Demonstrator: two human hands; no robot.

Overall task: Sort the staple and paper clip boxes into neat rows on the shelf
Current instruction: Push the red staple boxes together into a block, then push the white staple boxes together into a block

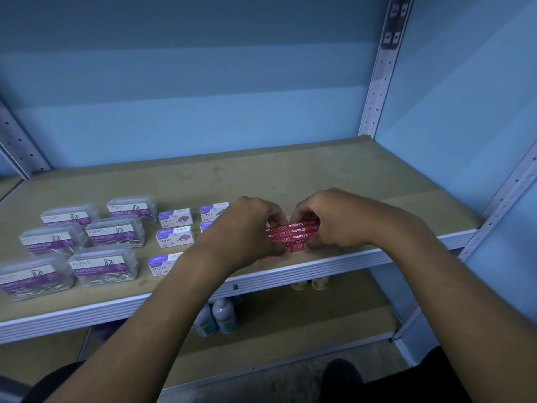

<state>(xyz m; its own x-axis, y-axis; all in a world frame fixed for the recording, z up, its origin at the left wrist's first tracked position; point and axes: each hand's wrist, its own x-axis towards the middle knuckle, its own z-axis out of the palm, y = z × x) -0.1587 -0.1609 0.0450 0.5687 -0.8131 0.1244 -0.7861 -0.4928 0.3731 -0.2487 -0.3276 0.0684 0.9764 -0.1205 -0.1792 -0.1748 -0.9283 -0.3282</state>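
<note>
The red staples boxes (293, 235) sit bunched between your hands near the shelf (290, 175) front edge, not yet squared into a row. Your left hand (250, 225) and right hand (334, 219) each curl a closed grip around an end of that cluster. Just left of your grip, white-and-purple staples boxes (175, 236) stand in rows; further left, clear paper clip boxes (114, 231) too.

A stockroom or shop: slotted metal shelving (380, 68), rows of boxed paper clips (114, 231) and staples (175, 218).
</note>
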